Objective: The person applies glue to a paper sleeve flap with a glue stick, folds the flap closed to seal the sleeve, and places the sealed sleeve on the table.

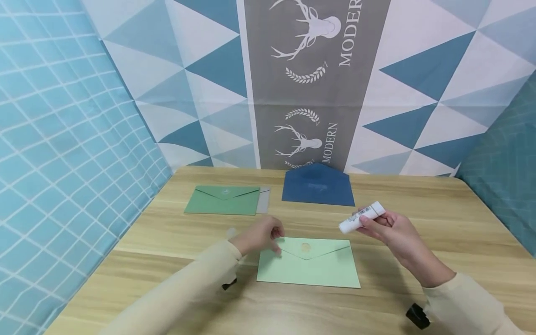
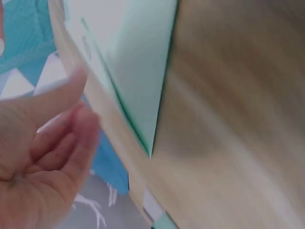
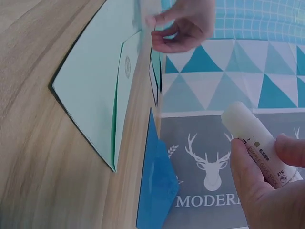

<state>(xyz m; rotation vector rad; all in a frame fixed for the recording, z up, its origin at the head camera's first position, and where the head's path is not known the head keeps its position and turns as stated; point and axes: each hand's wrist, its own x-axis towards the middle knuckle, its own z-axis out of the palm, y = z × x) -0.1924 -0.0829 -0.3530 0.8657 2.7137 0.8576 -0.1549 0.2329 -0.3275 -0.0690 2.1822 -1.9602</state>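
A white glue stick (image 1: 362,217) is pinched between the thumb and fingers of my right hand (image 1: 402,235), raised to the right of the mint-green envelope. Printed lettering shows on the glue stick (image 3: 257,143) in the right wrist view. The mint-green envelope (image 1: 307,272) lies flat with its pointed flap folded down and a small pale emblem near the flap's tip. Over its upper left corner is my left hand (image 1: 261,235), fingers loosely bent, holding nothing. In the left wrist view, the left hand (image 2: 52,152) shows apart from the envelope, thumb and fingers close together.
Farther back on the wooden table (image 1: 167,256) lies a darker green envelope (image 1: 226,202), overlapping a grey one (image 1: 263,200). A blue envelope (image 1: 318,188) with its flap raised lies near the back edge. Patterned cloth (image 1: 301,93) hangs behind the table.
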